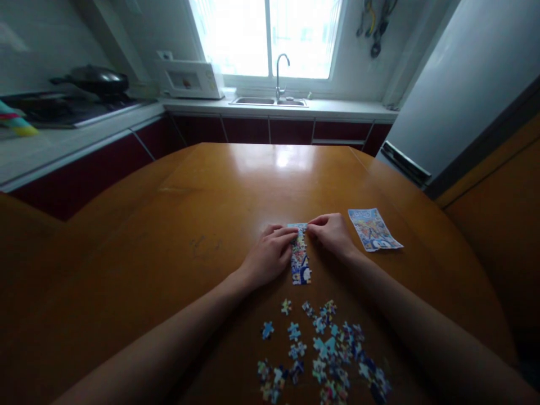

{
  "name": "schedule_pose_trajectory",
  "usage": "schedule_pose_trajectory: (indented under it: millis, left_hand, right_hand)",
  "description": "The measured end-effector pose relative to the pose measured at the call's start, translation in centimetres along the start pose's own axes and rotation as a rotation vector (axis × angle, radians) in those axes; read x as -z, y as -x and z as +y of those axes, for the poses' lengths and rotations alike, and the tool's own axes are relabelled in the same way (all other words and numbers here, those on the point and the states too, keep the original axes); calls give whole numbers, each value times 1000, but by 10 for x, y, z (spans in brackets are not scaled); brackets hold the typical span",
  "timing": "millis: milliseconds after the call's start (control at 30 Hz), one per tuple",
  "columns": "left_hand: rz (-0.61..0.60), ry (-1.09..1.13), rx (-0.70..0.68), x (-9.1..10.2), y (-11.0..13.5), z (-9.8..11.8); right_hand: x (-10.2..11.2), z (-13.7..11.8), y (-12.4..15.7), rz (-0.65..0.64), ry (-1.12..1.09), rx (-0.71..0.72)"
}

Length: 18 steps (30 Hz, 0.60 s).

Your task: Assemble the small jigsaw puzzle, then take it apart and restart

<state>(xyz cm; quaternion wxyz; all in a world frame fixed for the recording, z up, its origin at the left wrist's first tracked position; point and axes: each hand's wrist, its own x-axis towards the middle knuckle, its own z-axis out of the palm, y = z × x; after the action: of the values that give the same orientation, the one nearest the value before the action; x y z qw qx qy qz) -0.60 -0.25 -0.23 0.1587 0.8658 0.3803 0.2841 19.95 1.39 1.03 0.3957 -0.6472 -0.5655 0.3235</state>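
Head view has the strip (300,265) of joined puzzle pieces lying flat on the table (219,188); take it as the middle of the dial, with twelve o'clock toward the window (304,36). At nine o'clock the left hand (270,253) rests palm down, its fingers loosely extended over the strip's upper part, pressing or steadying it rather than gripping. At one o'clock the right hand (332,232) has thumb and forefinger drawn close together at the strip's top right corner; whether a piece sits between the tips I cannot tell. Loose pieces (324,346) are scattered from five to seven o'clock, some apart, some heaped. Out at two o'clock, beyond the right wrist, lies a printed sheet (373,228), a little curled at its near edge. By its look the strip is light and thin, probably card: each piece stiff enough, but the joints weak, so it would likely bend or break apart if lifted by one end. It should slide easily on the glossy wood, and sliding it flat under spread fingers seems safest. Single pieces are best pinched by opposite edges, with no squeezing of the knobs, which could crease; the sheet looks floppy.
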Motion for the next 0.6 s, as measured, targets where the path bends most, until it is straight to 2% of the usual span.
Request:
schedule_pose_trajectory:
  millis: [233,600]
  left_hand:
    - [-8,-12,-7,1,-1,2]
    - [-21,-53,7,1,-1,3]
  right_hand:
    - [-4,4,-3,16,6,-4]
    - [-5,4,-5,32,184,58]
